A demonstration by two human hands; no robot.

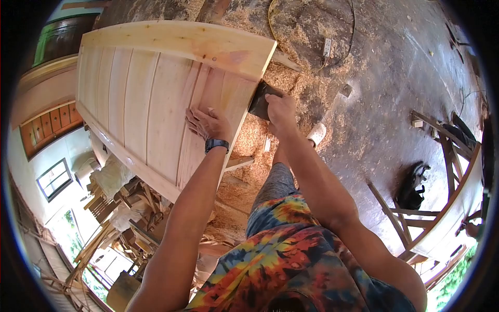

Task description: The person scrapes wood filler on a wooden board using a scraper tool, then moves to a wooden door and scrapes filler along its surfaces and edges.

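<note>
A large pale wooden panel door [140, 93] lies before me, with long grooved boards inside a frame. My left hand [210, 125] rests on its face near the right end, fingers spread and holding nothing; a dark watch [216, 145] is on that wrist. At the door's right edge, my right hand [282, 110] grips a dark sheet of sandpaper [258, 101], thumb on top. The sheet sits against the edge, and the fingers beneath it are partly hidden.
Wood shavings [306, 88] cover the floor around the door. A power strip [327, 48] with a cable lies beyond. At right stand wooden trestles [405, 223] and a black object [411, 187] I cannot make out. Scrap wood [140, 208] is piled at left.
</note>
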